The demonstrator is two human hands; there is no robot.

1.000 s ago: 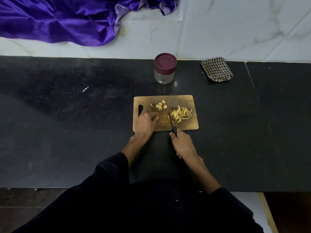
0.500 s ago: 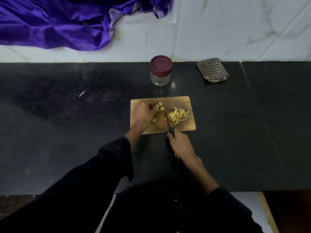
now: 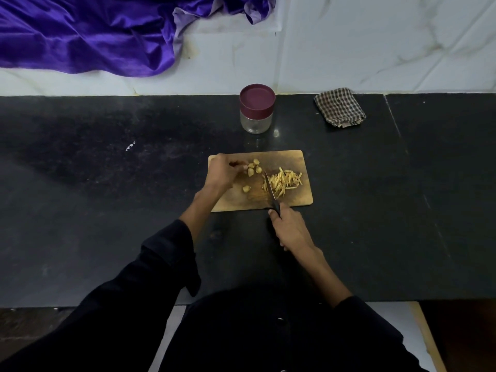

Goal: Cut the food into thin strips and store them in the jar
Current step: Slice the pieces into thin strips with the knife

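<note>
A wooden cutting board (image 3: 300,198) lies on the black counter. A pile of thin yellow strips (image 3: 284,181) sits on its right half. Several small uncut chunks (image 3: 254,167) lie near its far left, and one chunk (image 3: 246,188) lies alone nearer me. My left hand (image 3: 222,171) reaches over the board's left side, its fingertips at the far chunks. My right hand (image 3: 288,229) grips the black handle of a knife (image 3: 269,187), whose blade rests just left of the strips. A glass jar (image 3: 256,110) with a maroon lid on stands behind the board.
A folded checked cloth (image 3: 339,107) lies at the back right of the counter. Purple satin fabric (image 3: 88,33) hangs over the white marble wall at the back left. The counter's front edge runs just before my body.
My left hand has moved from the lone chunk near the board's middle to the far chunks. The knife has stayed beside the strips.
</note>
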